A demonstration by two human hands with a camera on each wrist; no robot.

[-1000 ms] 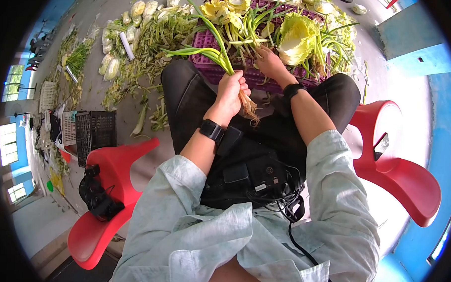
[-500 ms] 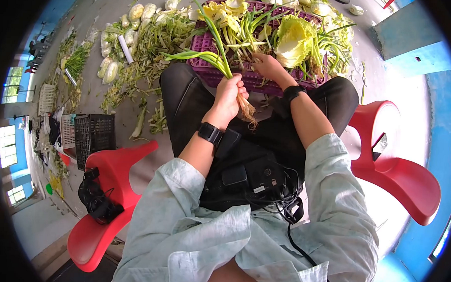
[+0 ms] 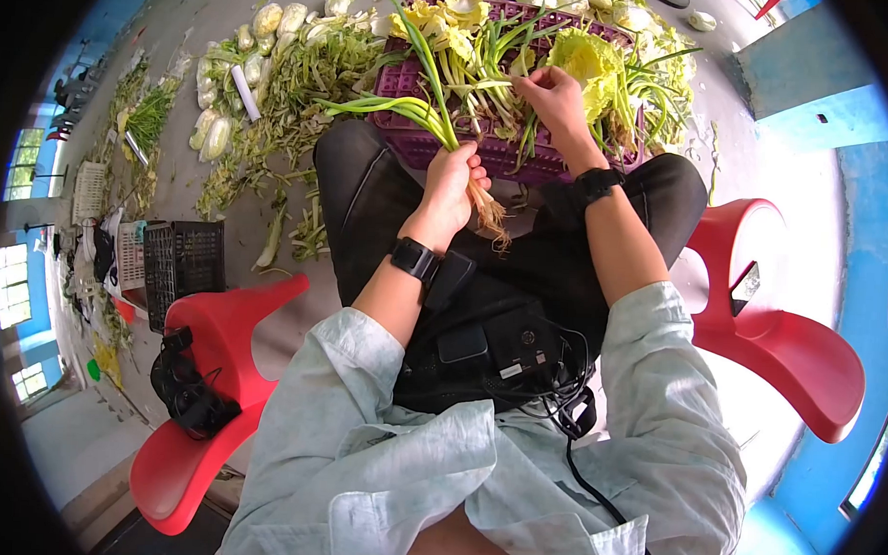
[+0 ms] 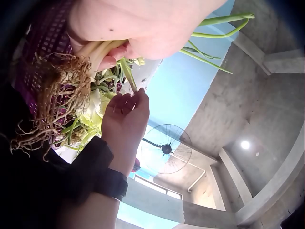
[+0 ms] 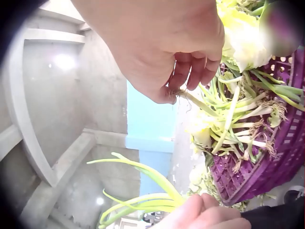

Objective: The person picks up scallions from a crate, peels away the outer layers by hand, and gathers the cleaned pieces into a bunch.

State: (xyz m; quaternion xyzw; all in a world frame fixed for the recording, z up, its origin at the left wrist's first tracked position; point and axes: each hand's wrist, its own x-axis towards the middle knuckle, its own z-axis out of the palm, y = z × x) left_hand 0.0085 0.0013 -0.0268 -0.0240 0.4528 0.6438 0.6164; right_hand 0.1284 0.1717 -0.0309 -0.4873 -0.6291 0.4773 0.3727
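My left hand (image 3: 452, 188) grips a small bunch of scallions (image 3: 432, 111). Their green tops point up and away, and the tangled roots (image 4: 64, 93) hang out below the fist. Over the upturned purple crate (image 3: 400, 78), my right hand (image 3: 564, 110) pinches one scallion (image 5: 202, 103) at its root end, between thumb and fingertips. That stalk slants down toward other loose scallions (image 5: 245, 126) lying on the crate. A yellow-green cabbage leaf (image 3: 587, 59) sits just behind the right hand, partly covered by it.
Heaped trimmings (image 3: 339, 73) and whole cabbages (image 3: 267, 19) cover the floor left of the crate. Red chairs stand at my left (image 3: 227, 334) and right (image 3: 748, 259), the left one bearing black gear (image 3: 191, 391). A black crate (image 3: 183, 259) stands farther left.
My right hand has risen from among the scallions on the crate and shifted right, now with a stalk in its fingertips. The left hand keeps its bunch almost in place.
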